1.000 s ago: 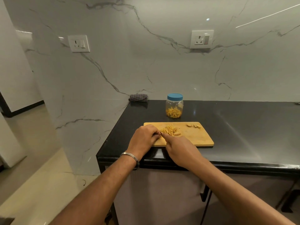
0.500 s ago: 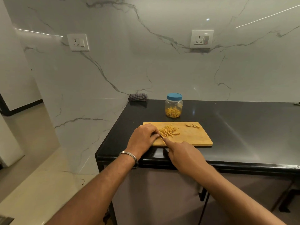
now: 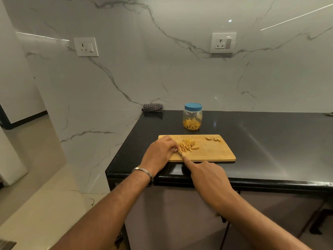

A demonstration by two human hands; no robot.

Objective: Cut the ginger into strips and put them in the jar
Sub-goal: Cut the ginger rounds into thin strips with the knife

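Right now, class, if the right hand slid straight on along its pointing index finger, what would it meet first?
Probably the left hand beside the pale yellow ginger strips; depth is unclear. The right hand points there.

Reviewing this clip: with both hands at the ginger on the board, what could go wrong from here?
1. The left hand has its fingertips right beside the knife that the right hand guides; a slip could nick them.
2. The cutting board lies close to the counter's front edge, so pressure might shift it.
3. The jar still has its lid on, so the strips cannot go in yet.
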